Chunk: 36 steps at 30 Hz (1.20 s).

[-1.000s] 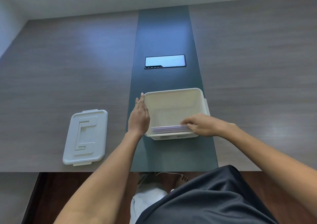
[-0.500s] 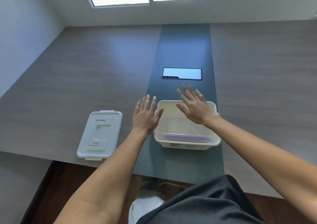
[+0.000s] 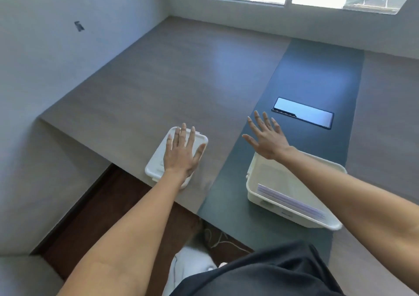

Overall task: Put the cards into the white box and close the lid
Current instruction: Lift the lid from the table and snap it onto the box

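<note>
Since half a second ago, I am shifting my left hand [image 3: 181,157] from beside the white box [image 3: 294,218] across to the lid [image 3: 158,157], and my view is swinging leftward, so the box is now sitting at the lower right of the frame. My left hand is lying spread flat, fingers wide, on top of the lid at centre left; it is touching the lid but not yet gripping it. My right hand [image 3: 267,141] is hovering open and empty, fingers splayed, above the far left corner of the box, over the dark strip of the worktop [image 3: 145,85]. The cards [image 3: 292,199] are resting inside the box, stacked along its near wall, so the loading appears done. The lid is lying well apart from the box, to its left, its long axis running toward the upper right of the frame. My left hand is the nearer one, and I am judging that closing calls for carrying the lid rightward over the open box.
</note>
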### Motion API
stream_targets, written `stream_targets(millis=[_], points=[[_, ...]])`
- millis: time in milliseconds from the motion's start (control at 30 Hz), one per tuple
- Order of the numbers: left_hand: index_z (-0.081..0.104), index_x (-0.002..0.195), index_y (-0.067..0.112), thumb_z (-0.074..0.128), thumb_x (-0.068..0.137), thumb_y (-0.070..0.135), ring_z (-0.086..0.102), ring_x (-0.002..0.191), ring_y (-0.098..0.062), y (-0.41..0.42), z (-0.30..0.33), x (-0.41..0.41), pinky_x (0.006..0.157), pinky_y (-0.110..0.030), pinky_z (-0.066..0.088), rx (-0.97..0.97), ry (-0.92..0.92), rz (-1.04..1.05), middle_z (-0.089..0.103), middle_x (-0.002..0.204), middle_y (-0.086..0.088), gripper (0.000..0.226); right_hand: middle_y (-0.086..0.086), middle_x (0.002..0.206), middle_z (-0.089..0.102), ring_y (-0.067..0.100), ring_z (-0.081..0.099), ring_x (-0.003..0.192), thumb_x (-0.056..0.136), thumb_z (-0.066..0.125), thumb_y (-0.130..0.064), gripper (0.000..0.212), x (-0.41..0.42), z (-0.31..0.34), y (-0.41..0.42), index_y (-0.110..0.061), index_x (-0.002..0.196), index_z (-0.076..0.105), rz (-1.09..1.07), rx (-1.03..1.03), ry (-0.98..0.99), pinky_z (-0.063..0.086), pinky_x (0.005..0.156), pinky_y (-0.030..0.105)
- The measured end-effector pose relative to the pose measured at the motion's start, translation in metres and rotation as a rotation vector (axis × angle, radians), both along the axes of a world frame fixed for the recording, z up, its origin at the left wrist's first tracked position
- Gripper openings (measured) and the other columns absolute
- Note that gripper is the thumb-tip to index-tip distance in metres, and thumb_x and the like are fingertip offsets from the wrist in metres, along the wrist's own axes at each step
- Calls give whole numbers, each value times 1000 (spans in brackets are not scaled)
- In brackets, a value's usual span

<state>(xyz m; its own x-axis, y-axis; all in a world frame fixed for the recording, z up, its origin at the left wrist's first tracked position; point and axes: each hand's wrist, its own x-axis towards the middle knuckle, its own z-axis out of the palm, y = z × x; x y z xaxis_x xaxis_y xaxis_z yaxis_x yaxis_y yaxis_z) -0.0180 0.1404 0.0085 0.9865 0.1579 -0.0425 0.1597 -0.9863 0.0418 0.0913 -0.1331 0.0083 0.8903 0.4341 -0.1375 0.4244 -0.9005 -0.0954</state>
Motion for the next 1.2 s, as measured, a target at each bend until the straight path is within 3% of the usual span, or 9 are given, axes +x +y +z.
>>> stream_targets(millis=[167, 367, 667, 833, 1033, 1133, 1200], points=[[-2, 158, 25, 10, 98, 64, -9, 153, -23, 56, -11, -18, 123, -44, -8, -55, 36, 167, -10, 166, -6, 73, 3, 166, -11, 25, -13, 153, 99, 15, -61, 71, 25, -2, 73, -26, 158, -2, 99, 6, 14, -5, 123, 45], [-8, 157, 26, 0, 95, 68, -12, 153, -22, 98, -29, -39, 123, -43, -5, -97, 76, 357, -13, 165, -5, 75, 4, 167, -10, 24, -11, 153, 100, 17, -60, 71, 43, -8, 151, -24, 159, -1, 223, 16, 84, -4, 124, 44], [-6, 157, 16, 4, 95, 67, -5, 153, -21, 107, -71, -66, 124, -41, 2, -357, 171, 630, -6, 166, -9, 81, 7, 167, -8, 27, -5, 154, 101, 20, -58, 70, 57, -53, 223, -23, 159, 0, 301, -78, 259, 1, 124, 44], [3, 157, 6, 16, 101, 55, 14, 152, -23, 91, -80, -73, 123, -38, 16, -440, 145, 657, 9, 165, -12, 75, 11, 166, -8, 38, -2, 152, 102, 28, -54, 71, 56, -76, 239, -23, 158, -2, 224, -91, 376, 6, 122, 50], [16, 156, 8, 30, 104, 40, 48, 133, -31, 74, -74, -61, 98, -40, 44, -652, 100, 836, 30, 159, -8, 63, 13, 166, -3, 36, 7, 152, 102, 36, -47, 74, 53, -90, 245, -18, 158, -2, 135, -26, 495, 17, 120, 54], [35, 145, 11, 39, 100, 28, 56, 119, -29, 72, -76, -53, 83, -35, 46, -822, -25, 969, 50, 140, -8, 48, 15, 163, 14, 38, 19, 148, 100, 43, -45, 77, 50, -90, 248, -15, 158, 3, 53, 44, 477, 25, 116, 54], [50, 128, 10, 44, 94, 21, 59, 108, -26, 72, -76, -46, 76, -32, 44, -911, -102, 1047, 60, 123, -8, 36, 14, 158, 22, 39, 24, 143, 98, 45, -45, 77, 48, -87, 251, -15, 158, 7, -32, 90, 476, 27, 112, 55]])
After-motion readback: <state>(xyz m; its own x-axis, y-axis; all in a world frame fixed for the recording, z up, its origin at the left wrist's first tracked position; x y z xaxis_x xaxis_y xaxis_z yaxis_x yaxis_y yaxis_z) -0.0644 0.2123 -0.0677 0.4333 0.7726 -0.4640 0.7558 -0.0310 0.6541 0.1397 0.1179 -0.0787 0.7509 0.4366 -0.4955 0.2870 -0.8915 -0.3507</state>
